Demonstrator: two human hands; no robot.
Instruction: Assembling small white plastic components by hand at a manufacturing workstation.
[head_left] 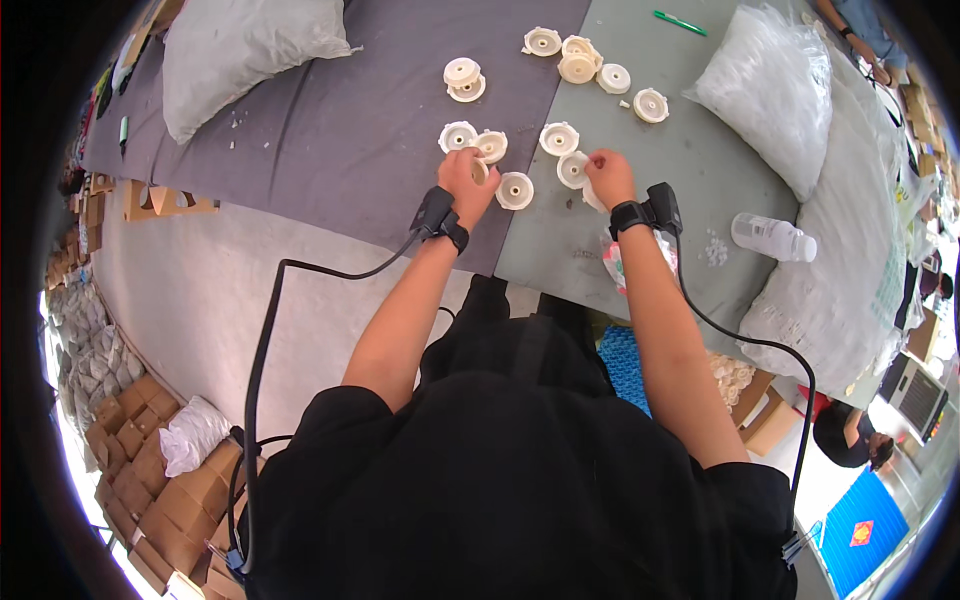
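My left hand (468, 188) is closed round the edge of a cream round plastic part (480, 172). Two similar parts, a ring-like one (457, 137) and a paler one (491, 146), lie just beyond its fingers. To its right sits a flat round part (515, 190) with a central hole. My right hand (611, 180) has its fingertips pinched together beside another round part (572, 169); what they hold, if anything, is hidden. One more part (592, 198) is partly covered by that hand. A further round part (559, 139) lies just beyond.
More cream parts (577, 68) and a stacked pair (463, 72) lie farther back. Stuffed bags (250, 60) (768, 95) flank the table. A clear bottle (772, 236) lies on its side at right, near small white bits (715, 250). A green pen (680, 22) lies at the back.
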